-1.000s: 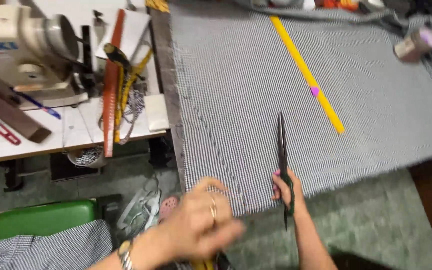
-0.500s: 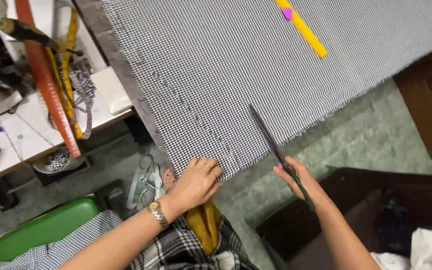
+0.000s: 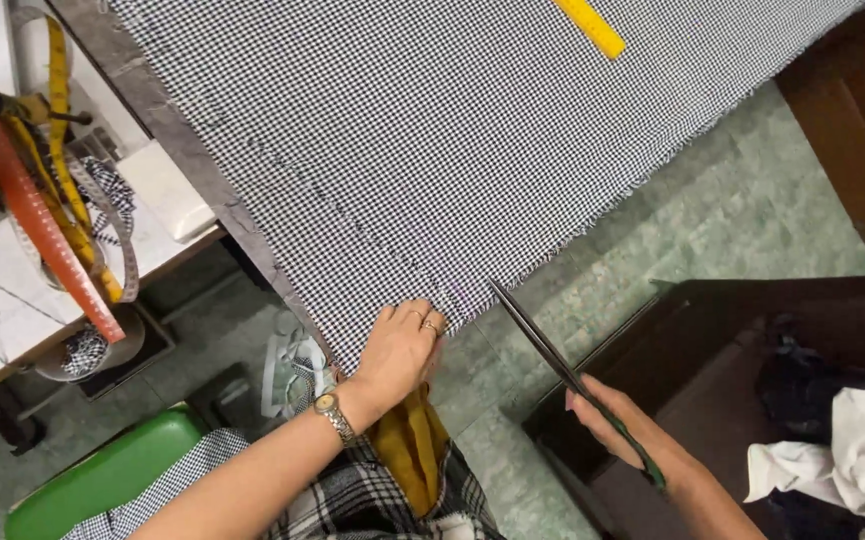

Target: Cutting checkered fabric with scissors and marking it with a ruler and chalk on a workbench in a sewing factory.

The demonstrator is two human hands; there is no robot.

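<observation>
Head view: your right hand (image 3: 620,432) grips the scissors (image 3: 552,362), blades closed, tips aimed up-left just off the frayed near edge of the checked fabric (image 3: 432,140), while your left hand (image 3: 400,348), nearer, presses flat on that corner, holding nothing.

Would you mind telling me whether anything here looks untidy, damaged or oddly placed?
Only small things. The checked fabric has a frayed, ragged near edge by the left hand, and a yellow tape measure lies tangled over the red ruler. The scissors in the right hand look sound.
</observation>
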